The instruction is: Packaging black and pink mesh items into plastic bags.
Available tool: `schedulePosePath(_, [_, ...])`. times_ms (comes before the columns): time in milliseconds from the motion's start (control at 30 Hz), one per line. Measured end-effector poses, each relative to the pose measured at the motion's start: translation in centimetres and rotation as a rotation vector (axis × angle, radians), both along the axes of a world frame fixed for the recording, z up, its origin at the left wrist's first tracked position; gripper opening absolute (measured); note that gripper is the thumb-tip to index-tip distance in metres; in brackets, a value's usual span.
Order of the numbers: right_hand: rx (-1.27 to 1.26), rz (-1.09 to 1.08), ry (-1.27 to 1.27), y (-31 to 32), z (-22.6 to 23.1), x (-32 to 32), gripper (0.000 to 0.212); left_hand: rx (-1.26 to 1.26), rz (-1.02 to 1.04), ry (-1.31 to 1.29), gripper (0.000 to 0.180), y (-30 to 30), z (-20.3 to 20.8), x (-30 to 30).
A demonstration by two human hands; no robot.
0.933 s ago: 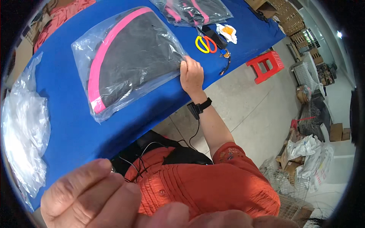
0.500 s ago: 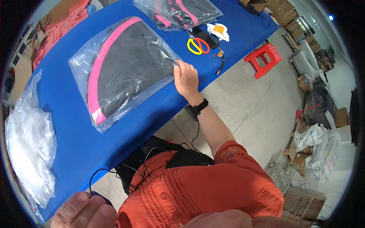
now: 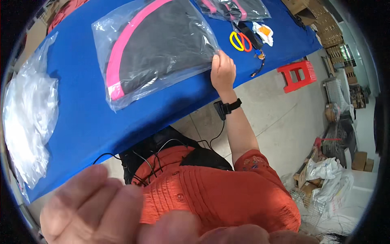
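On the blue-covered table lies a clear plastic bag (image 3: 106, 37) with a folded, fan-shaped black piece of fabric (image 3: 162, 44) inside, its curved edge bound by a pink band (image 3: 124, 40). My right hand (image 3: 224, 72) grips the bag's near right corner, thumb on top. Large and blurred, my left hand (image 3: 95, 207) is raised close to the camera at the lower left, away from the table. Its fingers are curled together, and whatever they may hold is hidden. Yellow-and-red-handled scissors (image 3: 240, 41) lie to the right of the bag.
Crumpled clear bags (image 3: 30, 118) lie at the table's left. More bagged pink-and-black pieces (image 3: 239, 9) are at the back, near a crumpled white wrapper (image 3: 263, 32) and a small corded item (image 3: 261, 61). A red stool (image 3: 297, 76) stands beyond the table. Cables hang before me.
My left hand has risen and come closer to the camera. The view has shifted, so the table appears higher and farther right. My right hand keeps its hold on the bag's corner.
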State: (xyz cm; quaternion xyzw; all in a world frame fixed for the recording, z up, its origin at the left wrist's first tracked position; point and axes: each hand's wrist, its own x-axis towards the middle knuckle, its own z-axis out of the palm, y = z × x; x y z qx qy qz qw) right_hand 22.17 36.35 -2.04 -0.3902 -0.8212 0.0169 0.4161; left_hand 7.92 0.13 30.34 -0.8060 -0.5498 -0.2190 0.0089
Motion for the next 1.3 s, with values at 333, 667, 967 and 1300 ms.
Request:
schedulePosePath(333, [0.069,0.034,0.043,-0.2,0.2,-0.6,0.029,0.338,0.569,-0.073,0.03,-0.9,-7.4,-0.1])
schedulePosePath(667, [-0.017,0.004,0.162,0.0,0.0,1.0,0.03,0.004,0.671,-0.076,0.058,6.0,-22.9,-7.3])
schedulePosePath(967, [-0.368,-0.015,0.352,-0.7,1.1,1.4,0.027,-0.104,0.72,-0.124,0.051,5.8,-25.2,-6.3])
schedulePosePath(1300, [-0.571,0.049,0.634,0.1,0.9,2.4,0.012,-0.143,0.723,-0.175,0.051,6.2,-25.3,-6.6])
